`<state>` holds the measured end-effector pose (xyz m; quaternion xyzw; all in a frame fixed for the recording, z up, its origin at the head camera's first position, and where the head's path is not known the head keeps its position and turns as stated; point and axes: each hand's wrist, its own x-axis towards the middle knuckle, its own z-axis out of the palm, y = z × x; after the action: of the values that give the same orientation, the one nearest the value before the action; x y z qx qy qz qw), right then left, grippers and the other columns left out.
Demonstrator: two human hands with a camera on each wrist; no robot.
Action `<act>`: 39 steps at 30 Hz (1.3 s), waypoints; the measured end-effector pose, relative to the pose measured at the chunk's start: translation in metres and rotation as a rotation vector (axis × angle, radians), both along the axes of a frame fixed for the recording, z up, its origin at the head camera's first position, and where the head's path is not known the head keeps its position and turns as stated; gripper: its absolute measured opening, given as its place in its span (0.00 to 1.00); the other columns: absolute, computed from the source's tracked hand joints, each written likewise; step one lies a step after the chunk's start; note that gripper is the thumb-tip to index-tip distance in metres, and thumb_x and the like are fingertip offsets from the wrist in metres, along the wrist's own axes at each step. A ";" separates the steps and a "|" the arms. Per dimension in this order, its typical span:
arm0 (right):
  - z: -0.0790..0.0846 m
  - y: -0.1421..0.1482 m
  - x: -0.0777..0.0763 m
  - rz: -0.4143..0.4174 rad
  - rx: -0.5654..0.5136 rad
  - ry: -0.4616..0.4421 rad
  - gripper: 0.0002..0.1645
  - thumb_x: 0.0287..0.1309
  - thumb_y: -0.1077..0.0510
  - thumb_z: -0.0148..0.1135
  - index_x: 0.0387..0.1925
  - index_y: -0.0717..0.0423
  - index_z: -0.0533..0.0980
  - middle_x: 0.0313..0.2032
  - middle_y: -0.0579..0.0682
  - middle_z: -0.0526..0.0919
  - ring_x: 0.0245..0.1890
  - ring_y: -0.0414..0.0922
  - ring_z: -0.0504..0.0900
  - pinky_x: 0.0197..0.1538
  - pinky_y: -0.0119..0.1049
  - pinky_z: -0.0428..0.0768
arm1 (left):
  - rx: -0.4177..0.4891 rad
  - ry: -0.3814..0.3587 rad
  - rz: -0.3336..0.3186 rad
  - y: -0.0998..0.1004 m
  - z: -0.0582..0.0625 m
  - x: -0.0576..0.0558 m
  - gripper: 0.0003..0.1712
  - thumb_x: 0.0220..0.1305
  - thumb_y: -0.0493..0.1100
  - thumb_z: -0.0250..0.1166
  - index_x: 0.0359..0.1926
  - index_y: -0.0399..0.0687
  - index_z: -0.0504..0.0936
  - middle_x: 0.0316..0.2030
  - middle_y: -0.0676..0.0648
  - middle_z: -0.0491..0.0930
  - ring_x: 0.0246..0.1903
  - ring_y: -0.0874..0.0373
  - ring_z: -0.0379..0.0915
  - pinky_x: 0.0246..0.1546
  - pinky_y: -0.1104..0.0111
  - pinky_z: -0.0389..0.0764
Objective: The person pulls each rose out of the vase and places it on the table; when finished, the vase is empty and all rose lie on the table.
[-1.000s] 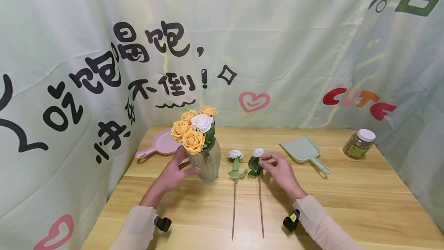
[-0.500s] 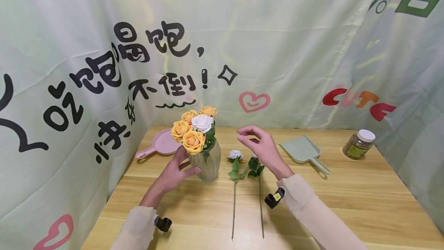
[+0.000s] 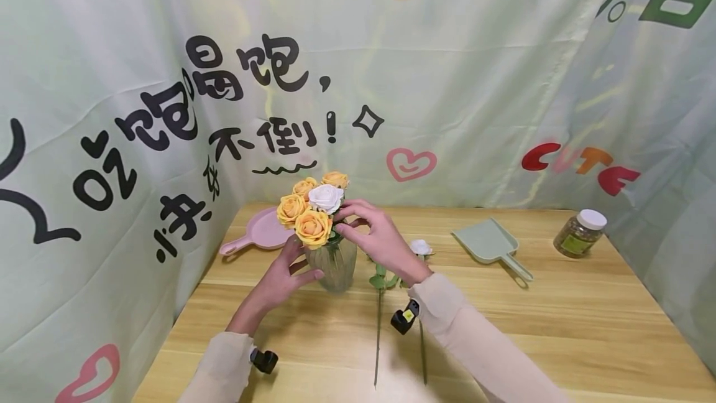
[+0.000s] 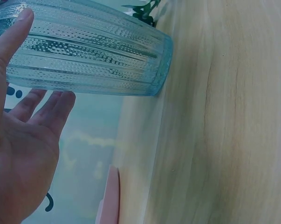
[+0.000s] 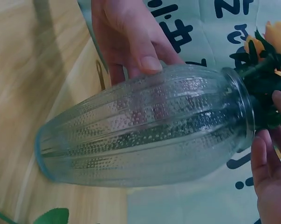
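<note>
A ribbed clear glass vase stands upright on the table with several yellow-orange roses and a white rose in it. My left hand holds the vase's left side, thumb on the near face and fingers behind, as the left wrist view shows. By the vase's mouth is my right hand, its thumb and fingers apart around the leaves beside the white rose; some fingertips are hidden among the foliage. Two more white roses lie on the table: one shows its bloom, the other its leaves.
Behind the left hand lies a pink pan-shaped dustpan. A pale green dustpan and a jar with a white lid sit to the right on the wooden table. Printed cloth hangs behind and at both sides.
My right hand has left the right-hand rose on the table, risen, and moved left to the flowers at the vase's mouth. The left hand has stayed on the vase.
</note>
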<state>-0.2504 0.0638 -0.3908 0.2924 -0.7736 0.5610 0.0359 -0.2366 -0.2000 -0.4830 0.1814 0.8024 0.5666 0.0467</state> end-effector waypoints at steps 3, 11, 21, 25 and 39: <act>0.001 -0.007 -0.001 0.000 0.064 0.046 0.09 0.77 0.56 0.67 0.51 0.54 0.87 0.67 0.51 0.83 0.62 0.50 0.83 0.63 0.48 0.87 | 0.005 0.008 -0.005 0.000 0.000 0.000 0.59 0.72 0.44 0.76 0.88 0.62 0.45 0.86 0.42 0.51 0.83 0.34 0.56 0.79 0.35 0.68; 0.003 -0.011 -0.001 0.007 0.123 0.151 0.08 0.76 0.64 0.61 0.42 0.59 0.85 0.53 0.53 0.85 0.57 0.51 0.83 0.66 0.56 0.85 | -0.001 0.014 -0.006 0.001 0.000 -0.001 0.61 0.72 0.46 0.76 0.89 0.63 0.43 0.87 0.43 0.49 0.82 0.33 0.56 0.79 0.34 0.67; 0.019 -0.002 0.001 -0.098 -0.163 0.249 0.10 0.77 0.66 0.63 0.53 0.61 0.86 0.61 0.55 0.86 0.68 0.52 0.80 0.72 0.51 0.83 | 0.003 0.007 0.004 0.002 0.001 0.000 0.60 0.70 0.45 0.77 0.89 0.58 0.45 0.86 0.42 0.51 0.83 0.34 0.56 0.79 0.36 0.67; 0.018 0.000 -0.001 -0.095 -0.280 0.230 0.12 0.78 0.70 0.60 0.56 0.65 0.84 0.63 0.60 0.82 0.69 0.50 0.79 0.75 0.50 0.81 | 0.003 0.003 0.009 0.002 0.001 0.000 0.61 0.70 0.45 0.77 0.89 0.56 0.45 0.86 0.41 0.52 0.83 0.34 0.56 0.80 0.36 0.67; 0.003 -0.003 -0.004 -0.162 -0.327 0.182 0.11 0.79 0.68 0.60 0.57 0.66 0.79 0.54 0.61 0.79 0.54 0.45 0.82 0.47 0.29 0.87 | 0.004 0.002 0.017 0.000 -0.001 -0.001 0.56 0.70 0.45 0.78 0.86 0.55 0.51 0.84 0.42 0.56 0.82 0.35 0.58 0.79 0.37 0.68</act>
<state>-0.2541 0.0604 -0.3874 0.2688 -0.6868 0.6458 0.1976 -0.2379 -0.1999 -0.4839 0.1751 0.8030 0.5682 0.0406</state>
